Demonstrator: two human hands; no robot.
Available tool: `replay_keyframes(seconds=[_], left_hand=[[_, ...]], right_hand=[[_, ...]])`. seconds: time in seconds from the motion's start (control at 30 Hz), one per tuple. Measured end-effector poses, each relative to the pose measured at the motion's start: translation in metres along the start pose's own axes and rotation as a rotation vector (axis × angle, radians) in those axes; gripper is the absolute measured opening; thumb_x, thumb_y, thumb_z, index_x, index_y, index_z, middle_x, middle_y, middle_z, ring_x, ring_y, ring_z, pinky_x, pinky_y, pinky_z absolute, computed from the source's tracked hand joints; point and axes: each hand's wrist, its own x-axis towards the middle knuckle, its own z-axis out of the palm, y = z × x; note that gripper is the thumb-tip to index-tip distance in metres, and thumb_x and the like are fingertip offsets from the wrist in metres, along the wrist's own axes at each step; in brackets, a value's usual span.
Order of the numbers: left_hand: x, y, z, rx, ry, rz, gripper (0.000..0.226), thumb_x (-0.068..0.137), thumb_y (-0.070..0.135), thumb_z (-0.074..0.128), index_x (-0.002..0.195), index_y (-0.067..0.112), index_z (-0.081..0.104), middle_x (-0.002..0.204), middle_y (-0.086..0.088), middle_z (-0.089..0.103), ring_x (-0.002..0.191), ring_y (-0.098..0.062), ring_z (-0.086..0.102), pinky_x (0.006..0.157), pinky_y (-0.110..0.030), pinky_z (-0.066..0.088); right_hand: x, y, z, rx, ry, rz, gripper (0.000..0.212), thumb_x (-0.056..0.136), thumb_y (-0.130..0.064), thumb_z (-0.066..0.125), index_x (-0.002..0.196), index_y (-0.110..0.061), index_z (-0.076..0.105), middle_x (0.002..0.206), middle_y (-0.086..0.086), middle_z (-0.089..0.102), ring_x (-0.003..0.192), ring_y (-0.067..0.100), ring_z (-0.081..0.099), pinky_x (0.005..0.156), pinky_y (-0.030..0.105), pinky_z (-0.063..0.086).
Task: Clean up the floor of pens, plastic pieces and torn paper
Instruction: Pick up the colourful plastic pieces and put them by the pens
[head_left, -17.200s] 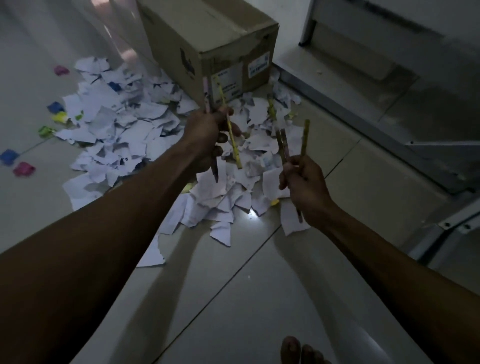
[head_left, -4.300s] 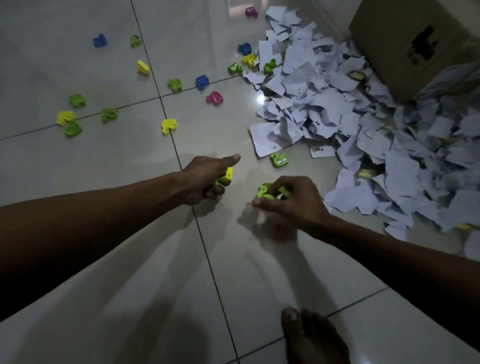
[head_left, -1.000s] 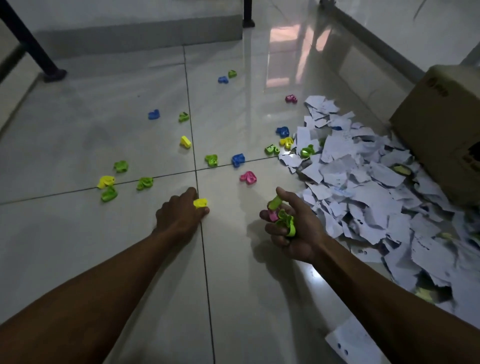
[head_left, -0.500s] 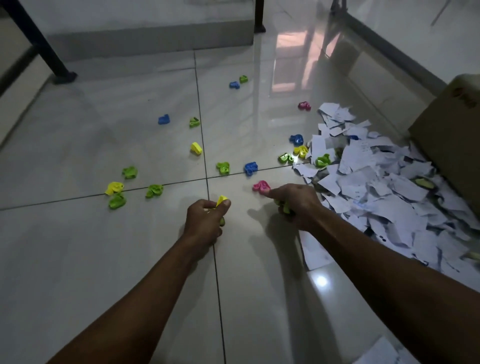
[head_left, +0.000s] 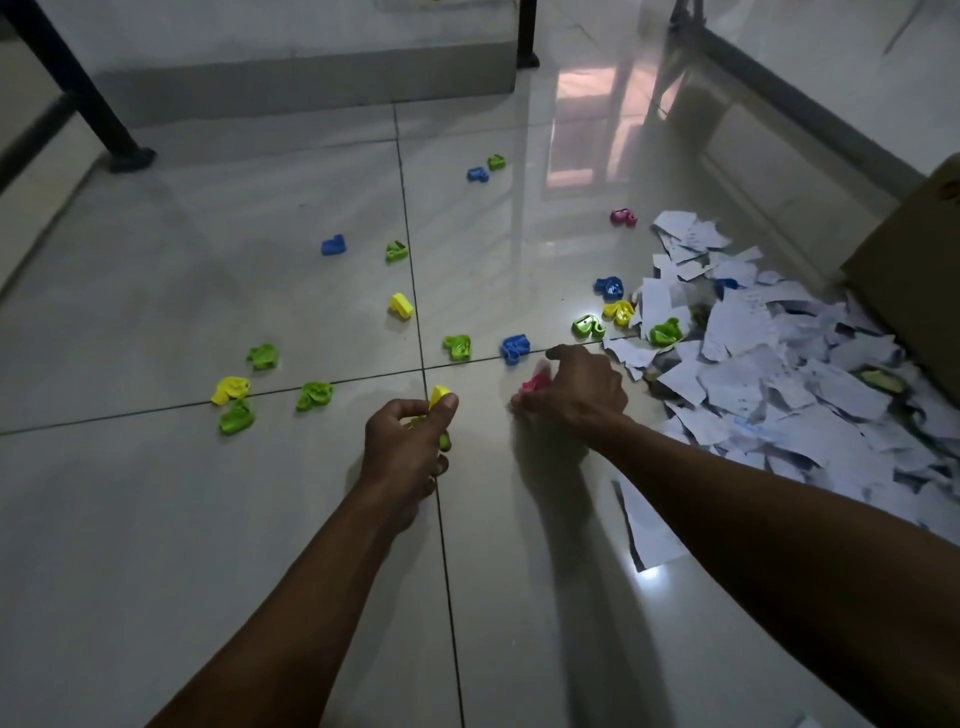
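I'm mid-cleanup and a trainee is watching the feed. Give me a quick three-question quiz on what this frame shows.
1. True or false: the left hand holds a yellow plastic piece in its grip.
2. Which colour is the piece at the right hand? A) blue B) pink C) green
3. Fill in: the torn paper pile lies beside a cardboard ____ at the right edge.

Key:
1. True; the yellow piece sticks up between thumb and fingers.
2. B; the pink piece shows at the fingers.
3. Box; the cardboard box stands just beyond the paper.
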Motion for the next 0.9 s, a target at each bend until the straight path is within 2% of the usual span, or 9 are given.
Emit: replay_keyframes(seconds=[0.13, 0.27, 0.37, 0.47, 0.53, 0.63, 0.7, 0.9], left_hand=[[0.0, 0.005, 0.002, 0.008, -0.006, 0.0, 0.039, 0.085, 0.037, 0.069, 0.106, 0.007, 0.058, 0.062, -0.004, 0.052, 0.042, -0.013, 0.039, 0.032, -0.017, 0.025], [-0.004, 0.008, 0.005, 0.011, -0.03, -0.024, 0.035, 0.086, 0.038, 0.069, 0.101, 0.008, 0.06, 0.063, -0.003, 0.051, 0.044, -0.013, 0.039, 0.034, -0.015, 0.025], [-0.011, 0.013, 0.011, -0.027, -0.1, -0.066, 0.029, 0.086, 0.038, 0.068, 0.089, 0.011, 0.058, 0.062, -0.002, 0.049, 0.041, -0.012, 0.038, 0.036, -0.014, 0.023], [-0.021, 0.027, 0.016, -0.096, -0.183, -0.119, 0.028, 0.087, 0.036, 0.068, 0.077, 0.014, 0.053, 0.061, -0.001, 0.047, 0.039, -0.011, 0.037, 0.038, -0.013, 0.022], [-0.028, 0.039, 0.022, -0.129, -0.218, -0.142, 0.028, 0.086, 0.037, 0.068, 0.077, 0.015, 0.053, 0.061, 0.0, 0.047, 0.04, -0.012, 0.038, 0.038, -0.014, 0.022], [-0.048, 0.065, 0.032, -0.167, -0.284, -0.174, 0.028, 0.087, 0.038, 0.066, 0.074, 0.017, 0.052, 0.06, 0.002, 0.045, 0.041, -0.011, 0.036, 0.037, -0.014, 0.02], [-0.069, 0.084, 0.039, -0.203, -0.339, -0.209, 0.027, 0.089, 0.04, 0.063, 0.075, 0.019, 0.052, 0.061, 0.004, 0.045, 0.041, -0.009, 0.035, 0.036, -0.014, 0.019], [-0.153, 0.178, 0.048, -0.157, -0.431, -0.238, 0.03, 0.089, 0.043, 0.06, 0.077, 0.019, 0.048, 0.062, 0.005, 0.047, 0.04, -0.009, 0.037, 0.035, -0.014, 0.019]], right_hand=[[0.002, -0.001, 0.013, -0.042, 0.04, 0.026, 0.05, 0.068, -0.048, 0.078, 0.107, -0.019, 0.067, 0.099, 0.003, 0.069, 0.09, 0.024, 0.062, 0.08, 0.038, 0.054], [-0.004, 0.002, 0.013, 0.084, 0.042, 0.054, 0.045, 0.072, -0.051, 0.075, 0.104, -0.019, 0.07, 0.098, 0.003, 0.071, 0.088, 0.021, 0.063, 0.081, 0.036, 0.054], [-0.015, 0.008, 0.005, 0.42, -0.041, 0.086, 0.049, 0.074, -0.05, 0.076, 0.107, -0.015, 0.072, 0.1, 0.001, 0.072, 0.089, 0.017, 0.063, 0.082, 0.031, 0.052], [-0.035, 0.008, -0.018, 0.88, -0.207, 0.257, 0.044, 0.076, -0.047, 0.075, 0.099, -0.01, 0.073, 0.089, 0.002, 0.067, 0.074, 0.015, 0.057, 0.064, 0.028, 0.051], [-0.044, 0.008, -0.037, 1.065, -0.28, 0.385, 0.037, 0.078, -0.045, 0.074, 0.086, -0.009, 0.07, 0.072, 0.003, 0.056, 0.059, 0.014, 0.047, 0.051, 0.025, 0.043], [-0.06, 0.006, -0.068, 1.344, -0.366, 0.408, 0.032, 0.08, -0.045, 0.072, 0.072, -0.017, 0.059, 0.057, -0.002, 0.038, 0.044, 0.009, 0.031, 0.042, 0.02, 0.024], [-0.077, 0.002, -0.091, 1.473, -0.387, 0.4, 0.032, 0.081, -0.046, 0.071, 0.069, -0.021, 0.054, 0.057, -0.005, 0.032, 0.04, 0.007, 0.026, 0.041, 0.02, 0.018], [-0.143, -0.031, -0.204, 1.705, -0.398, 0.425, 0.027, 0.086, -0.046, 0.065, 0.072, -0.026, 0.054, 0.063, -0.008, 0.032, 0.04, 0.005, 0.025, 0.039, 0.019, 0.016]])
